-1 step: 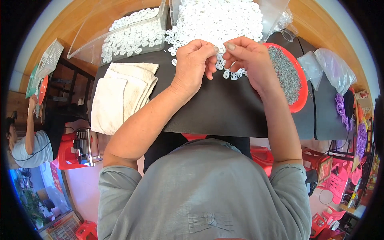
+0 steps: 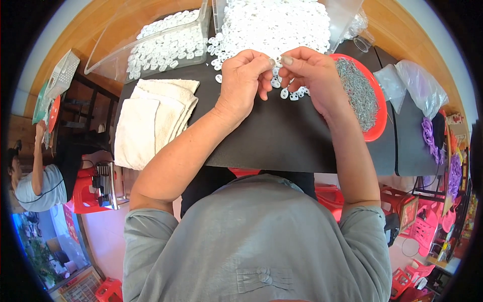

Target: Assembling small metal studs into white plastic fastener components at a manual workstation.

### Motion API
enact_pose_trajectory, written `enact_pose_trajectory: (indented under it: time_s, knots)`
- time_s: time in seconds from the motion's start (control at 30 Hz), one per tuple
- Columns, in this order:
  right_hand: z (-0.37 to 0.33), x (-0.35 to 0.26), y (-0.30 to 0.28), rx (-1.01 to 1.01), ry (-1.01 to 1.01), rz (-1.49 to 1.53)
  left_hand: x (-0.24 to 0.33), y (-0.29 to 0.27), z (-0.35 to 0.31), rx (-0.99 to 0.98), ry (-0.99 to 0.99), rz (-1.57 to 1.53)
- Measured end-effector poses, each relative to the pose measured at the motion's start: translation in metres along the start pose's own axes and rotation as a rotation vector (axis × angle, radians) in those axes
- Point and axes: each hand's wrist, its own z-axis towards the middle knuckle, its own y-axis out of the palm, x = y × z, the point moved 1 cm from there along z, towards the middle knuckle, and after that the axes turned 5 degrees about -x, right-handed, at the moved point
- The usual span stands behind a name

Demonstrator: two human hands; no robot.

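Over the dark table, my left hand (image 2: 246,75) is closed in a pinch, thumb against fingertips. Opposite it, my right hand (image 2: 313,73) pinches too, its thumb tip close to the left one. A tiny thing seems to sit between the fingertips, but glare and the white background hide what it is. Below the hands lie loose white plastic pieces with holes (image 2: 285,93). Just beyond them spreads a big heap of the same white pieces (image 2: 276,25). Beside my right forearm stands a red basin (image 2: 381,113) full of small grey metal pins or nails (image 2: 358,93).
Folded cream cloths (image 2: 138,126) lie at the left of the table. Behind them is a clear plastic bin (image 2: 108,58) with more white pieces. Plastic bags (image 2: 420,83) rest at the right. Another person (image 2: 43,186) works at the far left, near red stools.
My right fingertips have shifted very slightly left, toward my left ones. The rest looks the same.
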Motion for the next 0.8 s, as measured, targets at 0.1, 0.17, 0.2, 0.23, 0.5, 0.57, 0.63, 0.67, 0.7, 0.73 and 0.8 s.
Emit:
enact_pose_trajectory:
  time_s: [0.1, 0.17, 0.2, 0.23, 0.5, 0.57, 0.63, 0.67, 0.7, 0.73, 0.8]
  knots:
    - [-0.001, -0.001, -0.002, -0.04, 0.003, -0.003, 0.001, 0.002, 0.001, -0.049, -0.003, -0.013]
    - [0.0, -0.003, -0.008, -0.041, -0.015, 0.018, 0.005, 0.005, 0.0, -0.087, 0.029, -0.033]
    - [-0.001, -0.005, -0.013, -0.103, -0.007, 0.03, 0.007, 0.007, 0.0, -0.119, 0.062, -0.056]
    - [-0.002, -0.006, -0.016, -0.165, 0.001, 0.043, 0.008, 0.007, 0.0, -0.126, 0.061, -0.053]
    - [-0.01, -0.017, -0.017, -0.308, 0.074, 0.04, 0.01, 0.005, -0.003, -0.362, 0.193, 0.057]
    - [-0.01, -0.016, -0.015, -0.311, 0.086, 0.047, 0.013, 0.005, -0.004, -0.347, 0.192, 0.071]
    - [-0.01, -0.015, -0.014, -0.299, 0.102, 0.066, 0.014, 0.006, -0.005, -0.33, 0.192, 0.085]
    - [-0.01, -0.014, -0.014, -0.299, 0.101, 0.067, 0.014, 0.006, -0.006, -0.314, 0.19, 0.101]
    - [-0.009, -0.012, -0.014, -0.309, 0.089, 0.077, 0.014, 0.006, -0.006, -0.297, 0.188, 0.117]
    - [-0.009, -0.011, -0.014, -0.318, 0.078, 0.086, 0.014, 0.006, -0.006, -0.298, 0.187, 0.118]
    - [-0.01, -0.013, -0.012, -0.324, 0.083, 0.096, 0.013, 0.002, -0.005, -0.3, 0.192, 0.156]
